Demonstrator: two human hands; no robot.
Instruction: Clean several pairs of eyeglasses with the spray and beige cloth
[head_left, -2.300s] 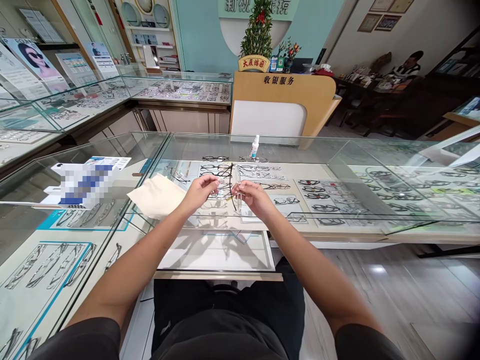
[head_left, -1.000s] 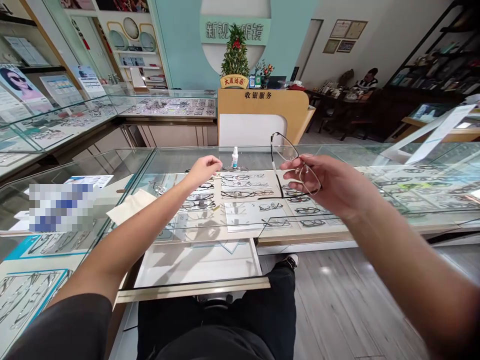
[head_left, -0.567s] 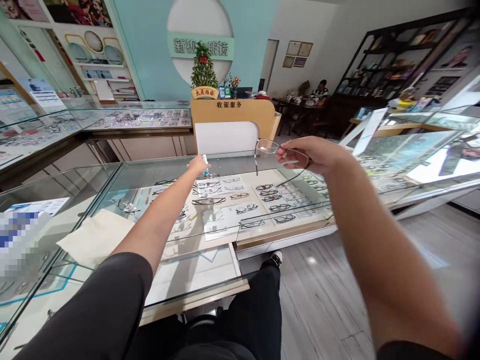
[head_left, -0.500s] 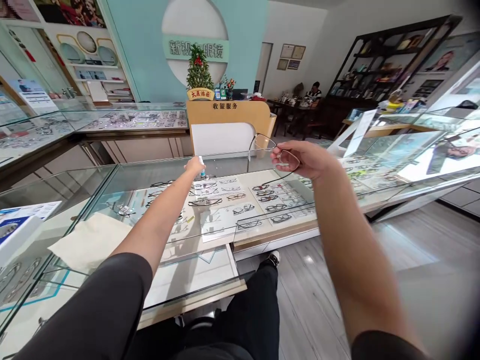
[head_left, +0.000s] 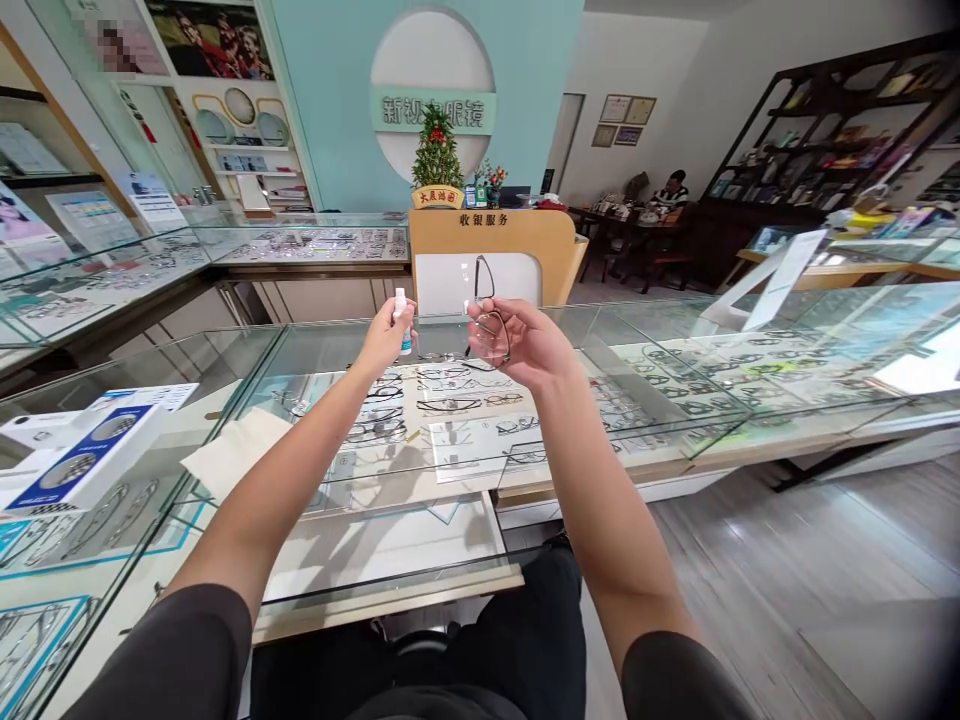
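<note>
My left hand point(head_left: 386, 335) is closed around a small white spray bottle point(head_left: 400, 305), held upright above the glass counter, with a blue-green label low on its side. To its right, my right hand point(head_left: 529, 345) pinches a pair of thin dark-framed eyeglasses point(head_left: 484, 278). The glasses are turned on edge, one lens above my fingers and the other in front of my palm. A short gap lies between the bottle and the glasses. Below both hands, rows of spectacle frames point(head_left: 448, 405) lie inside the glass display case point(head_left: 352, 470).
A cream cloth point(head_left: 236, 450) lies on the counter at left, near a blue and white box point(head_left: 90, 455). An open drawer point(head_left: 420, 550) juts out before my lap. Behind the case stands a wooden cashier desk point(head_left: 442, 235). A person point(head_left: 671, 192) sits at the far table.
My right hand has brought the glasses left, closer to the bottle, and turned them on edge. My left hand has raised the bottle, now more visible. The view has swung left.
</note>
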